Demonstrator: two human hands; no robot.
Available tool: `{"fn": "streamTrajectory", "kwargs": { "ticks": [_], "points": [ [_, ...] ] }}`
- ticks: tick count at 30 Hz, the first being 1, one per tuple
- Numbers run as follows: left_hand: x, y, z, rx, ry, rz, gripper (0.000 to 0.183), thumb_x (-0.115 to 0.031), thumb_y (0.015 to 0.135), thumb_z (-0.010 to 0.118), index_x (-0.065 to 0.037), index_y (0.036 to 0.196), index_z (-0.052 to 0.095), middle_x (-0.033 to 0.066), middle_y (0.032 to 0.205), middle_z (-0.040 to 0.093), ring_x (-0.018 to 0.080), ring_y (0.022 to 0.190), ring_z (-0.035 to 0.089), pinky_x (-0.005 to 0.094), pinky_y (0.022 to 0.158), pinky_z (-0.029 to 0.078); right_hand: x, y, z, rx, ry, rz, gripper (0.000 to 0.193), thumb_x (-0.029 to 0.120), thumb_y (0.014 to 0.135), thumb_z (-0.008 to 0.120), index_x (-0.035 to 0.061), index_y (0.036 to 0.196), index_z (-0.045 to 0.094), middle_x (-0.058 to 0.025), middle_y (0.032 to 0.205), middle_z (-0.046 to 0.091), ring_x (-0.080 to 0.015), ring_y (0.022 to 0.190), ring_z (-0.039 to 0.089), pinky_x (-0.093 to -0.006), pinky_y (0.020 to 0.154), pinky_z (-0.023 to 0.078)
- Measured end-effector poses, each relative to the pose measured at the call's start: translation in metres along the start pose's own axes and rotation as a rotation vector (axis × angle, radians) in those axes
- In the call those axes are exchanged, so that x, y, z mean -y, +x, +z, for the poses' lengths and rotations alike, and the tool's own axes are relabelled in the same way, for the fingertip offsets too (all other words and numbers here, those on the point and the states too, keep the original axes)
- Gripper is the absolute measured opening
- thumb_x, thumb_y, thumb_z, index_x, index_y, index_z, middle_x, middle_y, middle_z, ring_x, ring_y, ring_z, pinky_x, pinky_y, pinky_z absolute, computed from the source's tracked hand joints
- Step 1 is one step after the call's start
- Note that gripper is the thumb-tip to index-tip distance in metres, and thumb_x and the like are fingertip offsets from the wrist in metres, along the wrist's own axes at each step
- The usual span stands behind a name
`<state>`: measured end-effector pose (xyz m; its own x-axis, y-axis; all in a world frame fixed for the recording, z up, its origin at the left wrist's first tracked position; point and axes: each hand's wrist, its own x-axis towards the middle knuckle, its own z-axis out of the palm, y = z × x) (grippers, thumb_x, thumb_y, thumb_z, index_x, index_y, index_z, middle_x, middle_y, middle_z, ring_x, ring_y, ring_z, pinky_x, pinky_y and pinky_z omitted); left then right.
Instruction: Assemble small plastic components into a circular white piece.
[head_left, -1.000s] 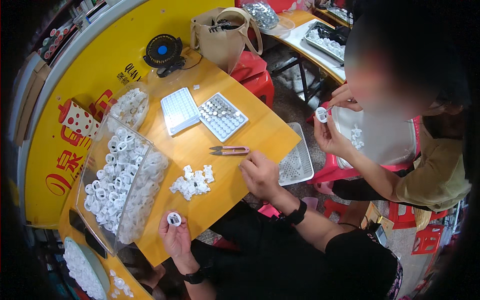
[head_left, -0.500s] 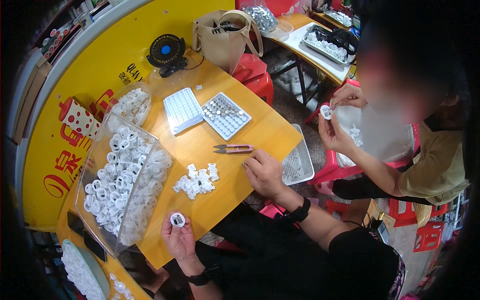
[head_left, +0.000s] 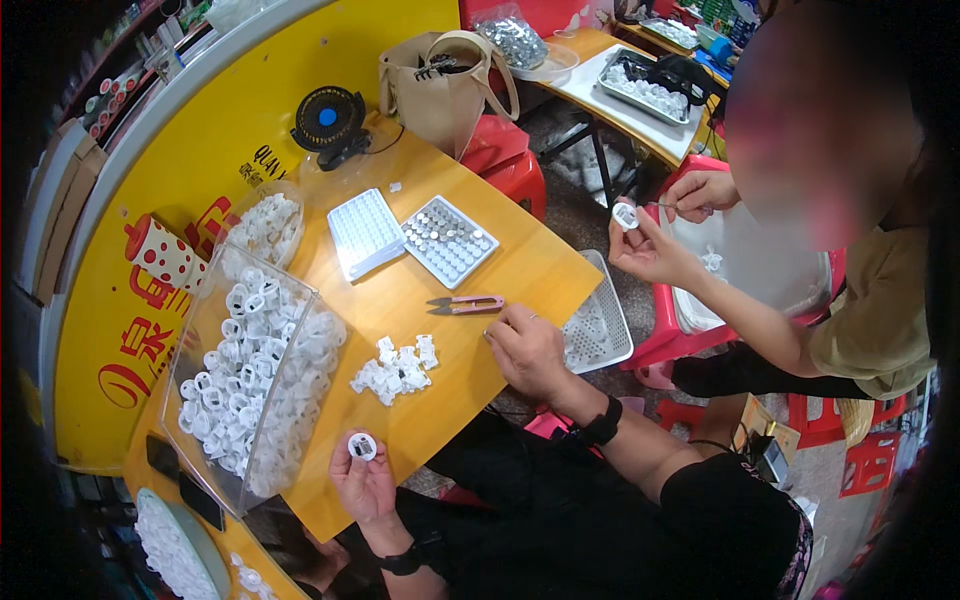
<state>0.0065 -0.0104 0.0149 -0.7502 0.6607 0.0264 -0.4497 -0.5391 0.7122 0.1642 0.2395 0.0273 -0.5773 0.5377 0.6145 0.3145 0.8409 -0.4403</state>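
My left hand (head_left: pixel 364 492) is at the table's near edge, its fingers closed round a small round white plastic housing (head_left: pixel 362 446) with a dark recess facing up. At the table's right edge rests my right hand (head_left: pixel 532 352), fingers curled together. Whatever is in its fingertips, if anything, is too small to make out. Just beyond it lies a pair of pink-handled thread snips (head_left: pixel 466 305). Between my hands a loose pile of small white plastic pieces (head_left: pixel 396 370) sits on the yellow table (head_left: pixel 450 390).
A clear bin (head_left: pixel 262 390) full of white housings stands at the left. Farther back are a tray of silver button cells (head_left: pixel 450 240), a stacked white tray (head_left: pixel 363 232), a black fan (head_left: pixel 330 122) and a beige bag (head_left: pixel 436 88). A co-worker's hand (head_left: pixel 655 250) holds another housing on the right.
My hands keep nearly the same pose while the whole view shifts slightly. The co-worker's hands have moved left, and a thin tool now shows between the right hand and the housing.
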Motion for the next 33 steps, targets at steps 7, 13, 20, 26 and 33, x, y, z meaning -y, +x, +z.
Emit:
{"fn": "streamTrajectory", "kwargs": {
  "ticks": [7, 13, 20, 26, 33],
  "points": [
    [-0.0017, -0.0046, -0.0044, -0.018, -0.006, -0.01, 0.037, -0.006, 0.083, 0.068, 0.006, 0.116, 0.058, 0.0167, 0.108, 0.06, 0.0229, 0.093, 0.06, 0.0321, 0.082, 0.051, 0.0018, -0.0004, 0.0037, 0.043, -0.011, 0.012, 0.009, 0.006, 0.074, 0.067, 0.0061, 0.079, 0.059, -0.0076, 0.079, 0.054, -0.0259, 0.067, 0.058, -0.0365, 0.054, 0.046],
    [-0.0006, -0.006, -0.007, -0.019, -0.012, -0.008, 0.038, -0.005, 0.082, 0.068, 0.007, 0.116, 0.057, 0.0177, 0.109, 0.06, 0.0238, 0.093, 0.061, 0.0323, 0.082, 0.051, 0.0017, -0.0009, 0.0023, 0.018, -0.006, 0.01, 0.01, 0.006, 0.074, 0.067, 0.0059, 0.08, 0.059, -0.0075, 0.079, 0.054, -0.0258, 0.067, 0.058, -0.0367, 0.055, 0.046],
    [-0.0002, -0.0076, -0.0073, 0.033, -0.002, -0.007, 0.037, -0.006, 0.088, 0.061, 0.007, 0.121, 0.051, 0.0172, 0.111, 0.057, 0.0236, 0.092, 0.058, 0.0309, 0.081, 0.05, 0.0, -0.0006, 0.0007, 0.035, -0.019, 0.002, 0.012, 0.005, 0.072, 0.067, 0.006, 0.081, 0.059, -0.0075, 0.078, 0.053, -0.0263, 0.068, 0.058, -0.0372, 0.055, 0.046],
    [0.0011, -0.0075, -0.0059, 0.017, -0.019, -0.016, 0.038, -0.005, 0.084, 0.066, 0.007, 0.118, 0.056, 0.0189, 0.111, 0.058, 0.0247, 0.093, 0.059, 0.0313, 0.082, 0.051, -0.0028, -0.0042, 0.0018, 0.021, -0.004, 0.003, 0.012, 0.004, 0.071, 0.066, 0.0059, 0.08, 0.059, -0.0077, 0.077, 0.053, -0.0264, 0.069, 0.058, -0.0373, 0.055, 0.045],
    [-0.0021, -0.0106, -0.0052, 0.02, -0.028, -0.016, 0.038, -0.005, 0.084, 0.066, 0.006, 0.118, 0.056, 0.0186, 0.111, 0.058, 0.0246, 0.092, 0.059, 0.0315, 0.082, 0.05, 0.0013, -0.0026, -0.0004, 0.025, 0.01, -0.006, 0.011, 0.004, 0.071, 0.066, 0.0059, 0.08, 0.059, -0.0079, 0.078, 0.053, -0.0267, 0.069, 0.058, -0.0372, 0.054, 0.045]
  ]
}}
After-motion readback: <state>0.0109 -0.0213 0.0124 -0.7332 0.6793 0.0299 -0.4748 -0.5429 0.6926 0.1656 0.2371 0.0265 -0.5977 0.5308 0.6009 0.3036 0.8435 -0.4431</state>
